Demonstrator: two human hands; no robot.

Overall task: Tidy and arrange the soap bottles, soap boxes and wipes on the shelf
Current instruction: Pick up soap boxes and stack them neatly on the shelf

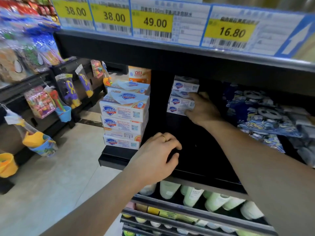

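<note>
A tall stack of white Safeguard soap boxes [124, 114] stands at the left end of the black shelf [196, 160]. Further back stands a smaller stack of soap boxes [182, 96]. My right hand [202, 108] reaches deep into the shelf and grips the right side of that smaller stack, thumb against its lowest box. My left hand [156, 155] hovers over the bare shelf near its front edge, fingers loosely curled, holding nothing. An orange detergent pack [139, 74] stands behind the tall stack. Pale soap bottles [213, 200] fill the shelf below.
Blue patterned packs [259, 114] lie at the right of the shelf. Price tags [153, 23] hang along the shelf edge above. Toy packs [68, 89] hang on a rack to the left, across a tiled aisle floor [56, 184].
</note>
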